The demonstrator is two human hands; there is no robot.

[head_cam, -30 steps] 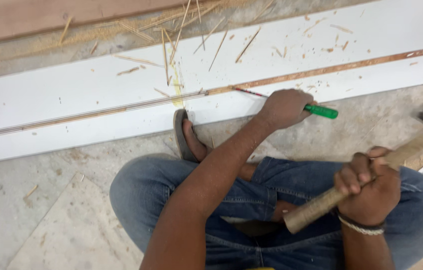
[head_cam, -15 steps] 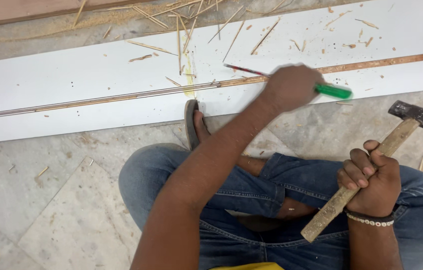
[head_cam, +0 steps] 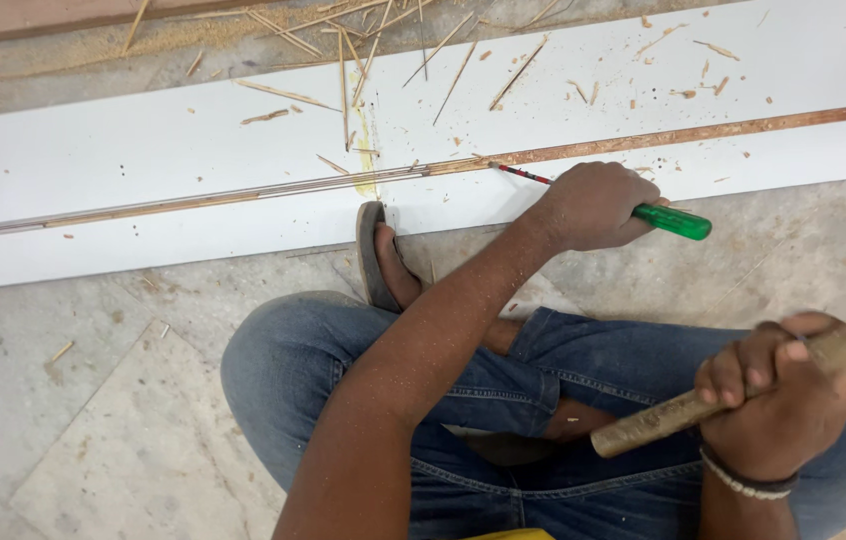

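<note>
My left hand [head_cam: 595,205] grips a screwdriver with a green handle [head_cam: 675,221]. Its thin metal shaft [head_cam: 523,174] points left, and the tip sits in the long brown groove [head_cam: 703,131] cut along a white board [head_cam: 143,150] on the floor. My right hand [head_cam: 781,400] is wrapped around the wooden handle of a hammer [head_cam: 663,415], held over my right knee. The hammer's head is outside the picture at the right edge. I sit cross-legged in blue jeans, one sandalled foot [head_cam: 380,255] touching the board's near edge.
Wood splinters and shavings [head_cam: 373,45] lie scattered over the board's far side and the floor behind it. A brown wooden plank [head_cam: 33,20] lies along the top left. Grey stone floor tiles [head_cam: 73,400] spread to my left.
The right hand has swung the hammer up and to the right, taking its head out of sight. The left hand keeps the screwdriver tip in the groove.
</note>
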